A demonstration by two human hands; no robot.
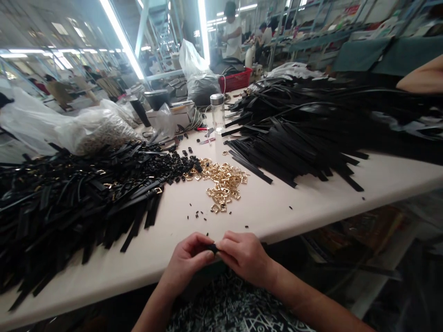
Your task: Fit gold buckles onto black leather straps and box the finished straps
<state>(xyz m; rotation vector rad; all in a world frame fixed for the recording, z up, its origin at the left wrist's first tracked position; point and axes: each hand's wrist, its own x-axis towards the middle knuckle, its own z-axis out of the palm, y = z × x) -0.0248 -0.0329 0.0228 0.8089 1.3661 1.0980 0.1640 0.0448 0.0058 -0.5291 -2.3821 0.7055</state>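
Since the piece between them is small, both hands appear to work by fingertip; head view: the left hand [188, 256] and right hand [244, 256] meet at the near edge of the pale, smooth tabletop [266, 207], thumbs and forefingers pinched on a small dark piece [212, 248]. Fingers hide most of it; exact shape and material cannot be told. Holding it close to the body probably steadies it and keeps it in sight. Ahead lies a loose heap of shiny gold-coloured, square-cornered open metal frames [223, 182], presumably central so either hand can reach. Adjoining on its left: small glossy black pieces [183, 167], rounded, running into a tangled pile of flat black strips with gold glints [69, 203]. Right side: long flat black strips [280, 150], leather-like, laid roughly parallel, ends toward the worker, likely for easy picking. Behind the frames, a cylindrical clear glass bottle with a metallic lid [218, 115] stands upright, apparently set back from the work area.
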